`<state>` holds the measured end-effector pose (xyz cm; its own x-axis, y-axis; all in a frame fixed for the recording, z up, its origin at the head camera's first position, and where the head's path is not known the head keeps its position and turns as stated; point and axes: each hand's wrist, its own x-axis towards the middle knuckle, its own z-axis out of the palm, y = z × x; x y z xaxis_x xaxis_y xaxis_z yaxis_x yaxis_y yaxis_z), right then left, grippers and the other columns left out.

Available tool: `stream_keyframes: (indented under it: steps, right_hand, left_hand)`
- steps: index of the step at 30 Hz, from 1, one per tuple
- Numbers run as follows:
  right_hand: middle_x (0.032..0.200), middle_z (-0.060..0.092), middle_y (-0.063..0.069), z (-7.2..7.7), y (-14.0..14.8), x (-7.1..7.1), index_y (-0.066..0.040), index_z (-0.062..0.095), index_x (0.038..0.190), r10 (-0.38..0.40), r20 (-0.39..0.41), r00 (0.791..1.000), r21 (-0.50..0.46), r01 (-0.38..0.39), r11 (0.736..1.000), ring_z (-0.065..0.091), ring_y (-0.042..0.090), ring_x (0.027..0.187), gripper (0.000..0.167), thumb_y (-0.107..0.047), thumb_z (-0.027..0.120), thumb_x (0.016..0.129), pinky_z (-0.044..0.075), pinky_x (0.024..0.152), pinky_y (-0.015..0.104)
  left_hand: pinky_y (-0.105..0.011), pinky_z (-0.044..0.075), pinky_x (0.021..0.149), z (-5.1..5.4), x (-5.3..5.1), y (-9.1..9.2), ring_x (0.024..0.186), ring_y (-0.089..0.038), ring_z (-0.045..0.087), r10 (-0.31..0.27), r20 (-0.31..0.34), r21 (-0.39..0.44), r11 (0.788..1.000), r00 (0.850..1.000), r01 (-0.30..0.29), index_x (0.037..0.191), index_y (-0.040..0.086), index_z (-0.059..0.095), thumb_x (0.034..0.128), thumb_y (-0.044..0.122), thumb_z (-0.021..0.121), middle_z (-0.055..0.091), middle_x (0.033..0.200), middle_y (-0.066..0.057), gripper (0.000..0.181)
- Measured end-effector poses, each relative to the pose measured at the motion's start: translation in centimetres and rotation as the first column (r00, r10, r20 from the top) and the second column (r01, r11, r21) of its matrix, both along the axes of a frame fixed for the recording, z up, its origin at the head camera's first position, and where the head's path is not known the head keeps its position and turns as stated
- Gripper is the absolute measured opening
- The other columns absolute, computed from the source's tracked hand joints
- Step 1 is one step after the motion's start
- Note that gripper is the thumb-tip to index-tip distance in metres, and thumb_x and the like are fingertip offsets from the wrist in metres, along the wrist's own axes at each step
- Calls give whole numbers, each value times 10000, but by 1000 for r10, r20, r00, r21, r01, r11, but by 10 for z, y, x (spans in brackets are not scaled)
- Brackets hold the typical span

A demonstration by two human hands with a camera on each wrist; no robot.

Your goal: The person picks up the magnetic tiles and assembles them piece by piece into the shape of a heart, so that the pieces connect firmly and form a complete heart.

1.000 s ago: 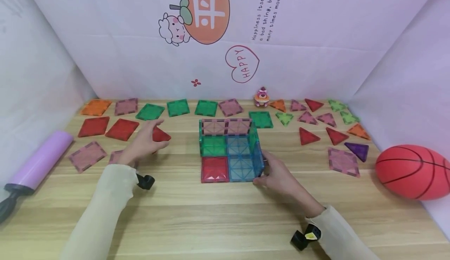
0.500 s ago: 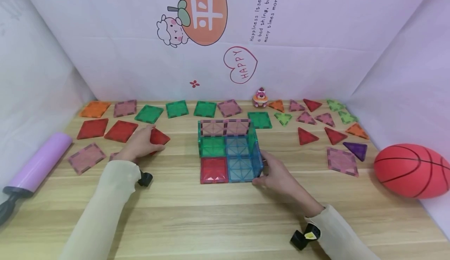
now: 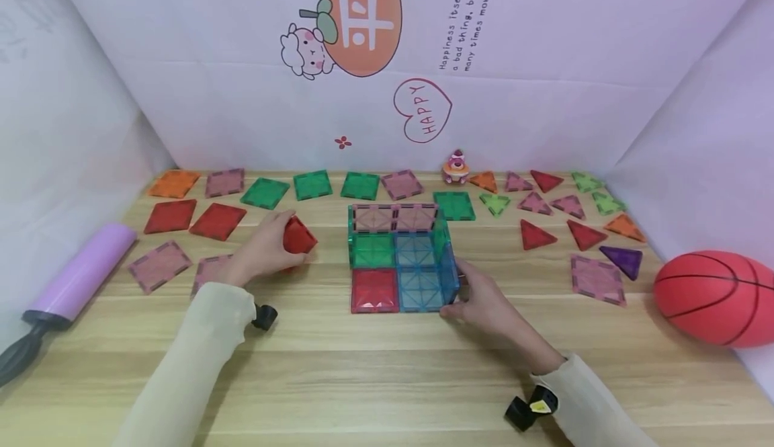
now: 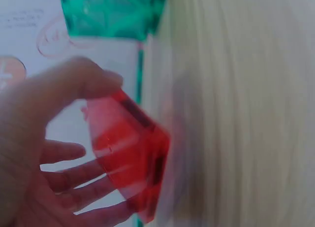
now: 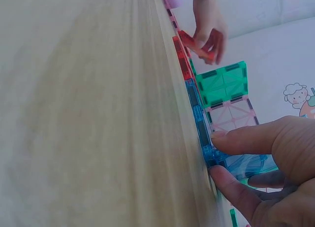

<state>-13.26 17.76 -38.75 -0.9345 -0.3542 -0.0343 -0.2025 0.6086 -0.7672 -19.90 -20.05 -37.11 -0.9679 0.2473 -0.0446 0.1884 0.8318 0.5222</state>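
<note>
My left hand (image 3: 263,249) pinches a red square magnetic tile (image 3: 299,235), tilted up off the table left of a small tile structure. In the left wrist view the same red tile (image 4: 123,153) lies between thumb and fingers, slightly blurred. The structure has a floor with a red tile (image 3: 375,290) at front left, a green one behind it and blue ones at right. Pink tiles (image 3: 395,218) stand along its back, with green and blue walls at the sides. My right hand (image 3: 484,302) holds the upright blue tile (image 3: 449,276) at the right front; its farther fingers are partly hidden.
Loose red, pink, green and orange square tiles lie left and behind; small triangles (image 3: 535,235) lie at right. A toy figurine (image 3: 456,167) stands near the back wall. A purple pump (image 3: 84,272) lies at far left, a red ball (image 3: 716,298) at far right.
My left hand has closed on the red tile, raised it off the table and brought it rightward toward the structure. The right hand keeps its place at the blue wall.
</note>
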Motion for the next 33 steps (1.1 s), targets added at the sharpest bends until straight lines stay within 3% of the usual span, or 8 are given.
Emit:
stream_keyframes:
  steps: [5, 10, 14, 21, 27, 33]
  right_hand:
    - [1236, 549, 190, 1, 1, 0, -23, 361, 1424, -9, 14, 1000, 1, 9, 1000, 583, 314, 1066, 789, 15, 769, 749, 555, 819, 391]
    - [1226, 554, 191, 1, 0, 0, -20, 376, 1412, -4, 7, 1000, -3, 4, 1000, 585, 306, 1046, 770, 19, 767, 750, 559, 799, 373]
    - [1220, 555, 190, 0, -1, 0, -18, 378, 1410, -2, 10, 1000, -5, 2, 1000, 582, 308, 1052, 770, 19, 769, 749, 561, 798, 372]
    - [1212, 559, 189, -1, -1, 0, -17, 379, 1407, 2, 3, 1000, -9, -2, 1000, 583, 311, 1052, 768, 28, 766, 746, 561, 789, 366]
    - [1210, 556, 193, 1, -1, 0, -18, 375, 1409, 4, 6, 1000, -10, -4, 1000, 585, 306, 1037, 769, 29, 764, 748, 563, 778, 346]
    - [1202, 554, 207, 2, -2, 0, -4, 366, 1411, 5, 5, 1000, -13, -5, 1000, 593, 306, 1029, 771, 29, 762, 751, 565, 760, 339]
  left_hand:
    - [-482, 527, 863, 3, 17, 19, 1155, -386, 490, -89, -38, 156, 983, 995, 94, 1490, -17, 185, 786, 164, 724, 338, 1374, -239, 905]
    - [-508, 468, 962, 2, 32, 37, 1212, -376, 445, -182, -62, 332, 923, 981, 192, 1463, -15, 247, 758, 78, 745, 354, 1346, -220, 868]
    - [-519, 448, 973, -2, 41, 50, 1241, -390, 422, -210, -89, 432, 873, 974, 228, 1439, -24, 283, 726, 30, 758, 361, 1355, -222, 858]
    - [-515, 439, 1000, -8, 50, 67, 1240, -383, 464, -236, -140, 378, 885, 962, 272, 1436, -22, 297, 731, 71, 779, 383, 1397, -226, 859]
    - [-500, 441, 1004, -8, 53, 70, 1294, -402, 440, -265, -93, 471, 838, 960, 277, 1475, 51, 257, 747, -7, 752, 348, 1461, -216, 882]
    - [-468, 390, 1048, -9, 61, 70, 1381, -376, 343, -294, -29, 520, 812, 955, 265, 1511, 51, 173, 786, -43, 707, 277, 1528, -209, 906]
